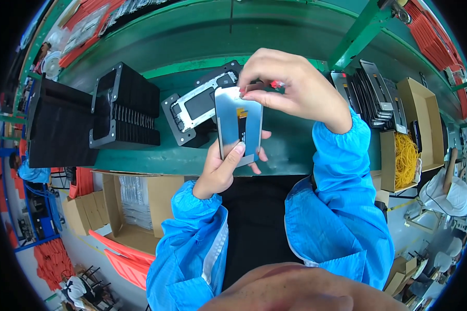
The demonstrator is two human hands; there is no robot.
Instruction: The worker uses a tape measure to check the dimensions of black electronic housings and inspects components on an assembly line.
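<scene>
My left hand (222, 168) grips a phone display panel (228, 124) by its lower part, thumb on the silvery back, fingers behind. An orange and black ribbon strip (241, 116) runs down the panel's middle. At the panel's top edge, the thumb and fingers of my right hand (283, 85) are pinched together. A small red piece (277, 84) shows between those fingers; what exactly the fingertips grip is too small to make out. Just behind the panel, a white phone frame (192, 106) lies tilted on a black fixture plate (184, 137).
To the left on the green bench (140, 161) stand stacked black fixtures (135, 90) and a black block (59, 124). On the right are a row of dark panels (371, 93), a cardboard box (423, 119) and yellow rubber bands (406, 160). An open carton (163, 199) sits below the front edge.
</scene>
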